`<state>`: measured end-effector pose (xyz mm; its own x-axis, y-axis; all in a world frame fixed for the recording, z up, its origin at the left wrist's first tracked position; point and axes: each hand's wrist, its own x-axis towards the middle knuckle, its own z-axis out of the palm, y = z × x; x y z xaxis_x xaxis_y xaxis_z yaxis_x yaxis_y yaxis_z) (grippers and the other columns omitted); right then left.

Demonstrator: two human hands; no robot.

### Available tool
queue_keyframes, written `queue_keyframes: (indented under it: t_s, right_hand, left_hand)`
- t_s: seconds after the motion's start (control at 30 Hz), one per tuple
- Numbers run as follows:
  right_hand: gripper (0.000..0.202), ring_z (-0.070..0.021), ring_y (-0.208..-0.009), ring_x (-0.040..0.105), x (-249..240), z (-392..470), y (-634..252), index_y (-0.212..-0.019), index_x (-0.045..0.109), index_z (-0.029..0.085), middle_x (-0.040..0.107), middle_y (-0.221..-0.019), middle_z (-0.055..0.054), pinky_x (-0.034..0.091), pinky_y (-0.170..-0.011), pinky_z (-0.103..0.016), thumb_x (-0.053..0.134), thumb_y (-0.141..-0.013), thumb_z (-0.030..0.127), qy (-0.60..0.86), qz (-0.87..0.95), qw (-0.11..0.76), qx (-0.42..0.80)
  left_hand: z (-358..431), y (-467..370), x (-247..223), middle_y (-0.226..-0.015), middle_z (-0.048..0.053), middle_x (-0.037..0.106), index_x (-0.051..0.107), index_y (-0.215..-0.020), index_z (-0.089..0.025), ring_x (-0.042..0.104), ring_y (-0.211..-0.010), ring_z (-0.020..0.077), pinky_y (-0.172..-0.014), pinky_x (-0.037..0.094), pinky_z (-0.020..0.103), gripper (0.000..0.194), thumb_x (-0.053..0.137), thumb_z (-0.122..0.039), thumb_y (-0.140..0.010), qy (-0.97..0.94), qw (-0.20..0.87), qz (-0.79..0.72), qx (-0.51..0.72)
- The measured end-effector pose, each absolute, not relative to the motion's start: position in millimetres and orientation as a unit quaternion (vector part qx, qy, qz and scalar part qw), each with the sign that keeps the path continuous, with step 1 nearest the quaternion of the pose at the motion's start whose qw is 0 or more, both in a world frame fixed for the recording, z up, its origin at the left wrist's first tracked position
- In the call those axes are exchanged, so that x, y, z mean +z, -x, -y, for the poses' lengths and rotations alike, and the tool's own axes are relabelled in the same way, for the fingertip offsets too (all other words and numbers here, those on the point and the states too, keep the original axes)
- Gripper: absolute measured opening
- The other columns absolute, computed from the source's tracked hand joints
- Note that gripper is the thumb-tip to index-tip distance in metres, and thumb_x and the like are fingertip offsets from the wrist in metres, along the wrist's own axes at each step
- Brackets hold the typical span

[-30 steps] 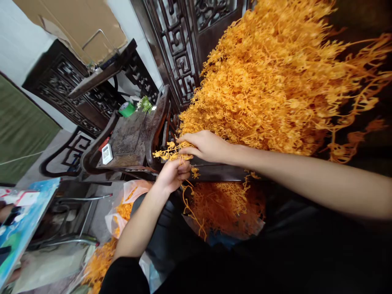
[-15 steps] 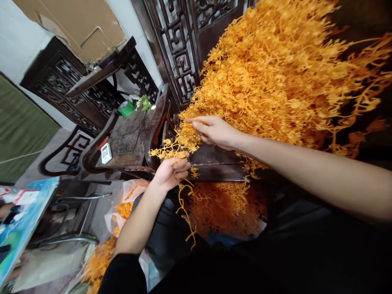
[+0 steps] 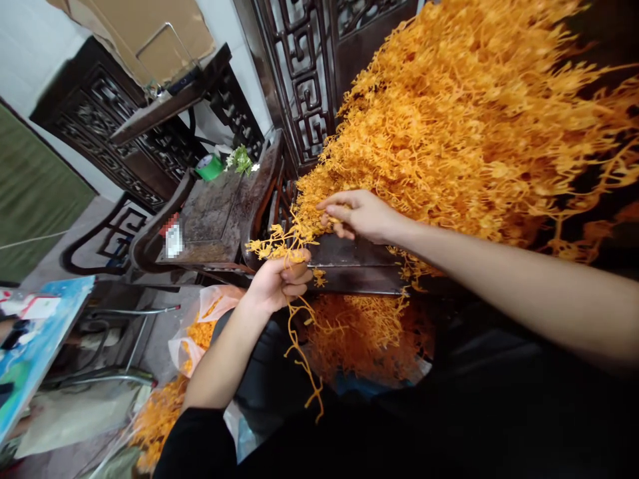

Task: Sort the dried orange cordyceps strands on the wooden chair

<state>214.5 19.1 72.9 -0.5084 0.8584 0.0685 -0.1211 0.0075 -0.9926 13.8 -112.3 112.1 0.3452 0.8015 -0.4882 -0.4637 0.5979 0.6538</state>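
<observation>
My left hand [image 3: 284, 279] is closed round a bunch of orange plastic flower stems [image 3: 272, 245]. Their branched heads stick out above the fist, and bare twigs [image 3: 302, 359] dangle below it. Up and to the right, my right hand [image 3: 362, 216] is at the near edge of a big heap of orange plastic sprigs [image 3: 459, 133]. Its fingers are curled, with a small orange piece between thumb and fingers, partly hidden. The heap rests on a dark wooden seat [image 3: 357, 256], and more orange sprigs [image 3: 372, 332] lie below its front edge.
A carved wooden side table [image 3: 204, 206] to the left bears green tape [image 3: 210, 167] and a green-and-white sprig [image 3: 242, 159]. Plastic bags [image 3: 212, 303] with orange pieces stand on the floor. A blue tabletop [image 3: 54, 332] is at far left, beside a person's hand.
My right hand has shifted slightly right, its fingers more curled, and an orange piece now shows among them. My left hand keeps its hold on the stems. The view has shifted a little.
</observation>
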Motion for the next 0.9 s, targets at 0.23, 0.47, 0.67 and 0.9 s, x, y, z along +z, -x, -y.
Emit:
queue_keyframes:
  t_s: [0.23,0.47,0.67,0.9]
  right_hand:
    - [0.047,-0.0121,-0.059,0.054,90.8,13.4,-192.6,-0.132,0.071,0.023,0.062,-0.068,0.002,0.043,-0.052,-0.026,0.067,-0.093,0.051,0.207,0.704,0.319,0.600]
    - [0.047,-0.0166,-0.084,0.066,95.7,7.5,-190.6,-0.119,0.074,0.023,0.074,-0.095,-0.002,0.053,-0.076,-0.032,0.083,-0.078,0.045,0.138,0.738,0.311,0.583]
    - [0.044,-0.0115,-0.056,0.046,79.0,-16.2,-186.7,-0.079,0.064,0.021,0.051,-0.059,0.004,0.039,-0.054,-0.028,0.072,-0.085,0.063,0.287,0.664,0.425,0.544]
    - [0.041,-0.0116,-0.058,0.057,76.5,-49.2,-215.1,-0.081,0.066,0.019,0.070,-0.085,-0.007,0.033,-0.040,-0.026,0.077,-0.084,0.059,0.338,0.562,0.458,0.600]
  left_hand:
    - [110.5,-15.5,112.0,-0.056,-0.010,0.014,0.066,-0.087,-0.012,0.020,-0.048,0.0065,-0.038,0.014,0.012,0.015,0.076,-0.020,-0.080,-0.209,0.812,-0.382,0.389]
    - [112.1,-16.2,114.7,-0.055,-0.010,0.014,0.064,-0.081,-0.013,0.018,-0.048,0.0066,-0.037,0.014,0.012,0.014,0.075,-0.021,-0.084,-0.206,0.823,-0.361,0.387]
    - [114.8,-15.5,117.8,-0.054,-0.010,0.014,0.066,-0.083,-0.012,0.013,-0.049,0.0066,-0.037,0.011,0.013,0.014,0.076,-0.022,-0.084,-0.205,0.837,-0.353,0.364]
    - [112.3,-6.1,109.4,-0.055,-0.010,0.018,0.066,-0.085,-0.012,0.015,-0.049,0.0062,-0.038,0.011,0.013,0.017,0.077,-0.025,-0.082,-0.244,0.790,-0.399,0.396]
